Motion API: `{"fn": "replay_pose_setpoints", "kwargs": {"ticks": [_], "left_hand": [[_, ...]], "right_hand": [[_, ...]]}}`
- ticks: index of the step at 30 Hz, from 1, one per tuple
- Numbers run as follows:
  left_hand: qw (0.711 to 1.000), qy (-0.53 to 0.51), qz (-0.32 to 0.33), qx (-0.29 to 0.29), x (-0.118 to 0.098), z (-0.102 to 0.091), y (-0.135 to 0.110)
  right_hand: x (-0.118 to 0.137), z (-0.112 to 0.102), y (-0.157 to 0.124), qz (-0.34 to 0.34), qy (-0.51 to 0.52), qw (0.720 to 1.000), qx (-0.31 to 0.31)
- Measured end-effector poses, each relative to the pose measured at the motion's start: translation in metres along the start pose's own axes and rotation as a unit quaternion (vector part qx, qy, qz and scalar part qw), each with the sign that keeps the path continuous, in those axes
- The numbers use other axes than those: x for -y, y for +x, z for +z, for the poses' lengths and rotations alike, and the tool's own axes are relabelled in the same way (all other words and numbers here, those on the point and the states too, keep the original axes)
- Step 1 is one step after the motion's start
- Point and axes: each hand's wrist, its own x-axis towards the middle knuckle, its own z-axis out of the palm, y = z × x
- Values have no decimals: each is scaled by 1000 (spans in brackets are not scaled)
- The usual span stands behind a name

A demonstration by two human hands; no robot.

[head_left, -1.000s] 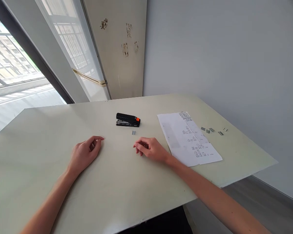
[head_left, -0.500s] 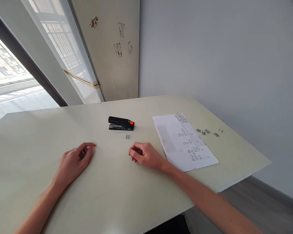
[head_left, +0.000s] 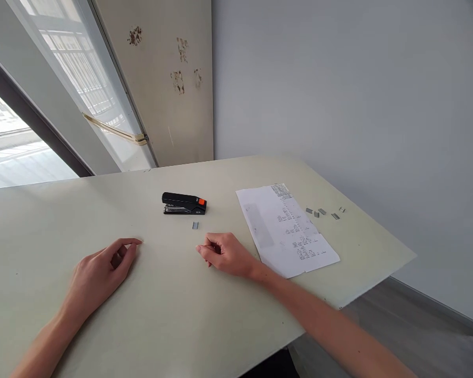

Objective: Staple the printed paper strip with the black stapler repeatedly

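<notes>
The stapler [head_left: 184, 202] looks stiff and fairly light (smooth-cased, probably slippery), best held around its middle, while left hand [head_left: 98, 272] and right hand [head_left: 229, 254] rest loosely open, visibly holding nothing.

Beyond my right fingers [head_left: 209, 254] and slightly to their left lies a black stapler [head_left: 183, 200], base down and side-on to me, its orange button at the right end, its mouth at the left parted enough to show metal inside. Between it and those fingertips sits a short silver-grey staple strip [head_left: 195, 226], touching neither. Right of the same fingers, a white printed sheet [head_left: 287, 231] lies flat and skewed
</notes>
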Motion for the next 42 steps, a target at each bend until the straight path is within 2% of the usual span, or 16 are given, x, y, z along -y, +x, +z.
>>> {"fn": "replay_pose_setpoints", "kwargs": {"ticks": [10,15,20,23,26,28,30,32,36,42], "left_hand": [[1000,-4,2,5,2,1,1],[1000,-15,16,-6,1,0,0],[1000,-20,13,-7,-1,0,0],[999,-26,17,-8,0,2,0],[999,-33,21,-9,1,2,0],[999,-37,20,-6,1,2,0],[999,-37,15,-3,0,2,0],[999,-35,13,-3,0,1,-1],[999,-37,17,-9,0,1,-2],[999,-39,17,-14,0,0,-3]], "right_hand": [[2,0,0,-11,-19,1000,9],[10,-15,-10,-28,-56,998,8],[19,-57,-58,-21,-160,981,-103],[12,-95,-98,22,-272,944,-185],[-2,-132,-135,70,-368,891,-257],[-13,-151,-156,96,-414,863,-275],[-23,-161,-171,111,-446,848,-263],[-31,-162,-181,115,-470,844,-232],[-41,-150,-187,111,-491,849,-163],[-39,-121,-200,127,-501,847,-126]]}}
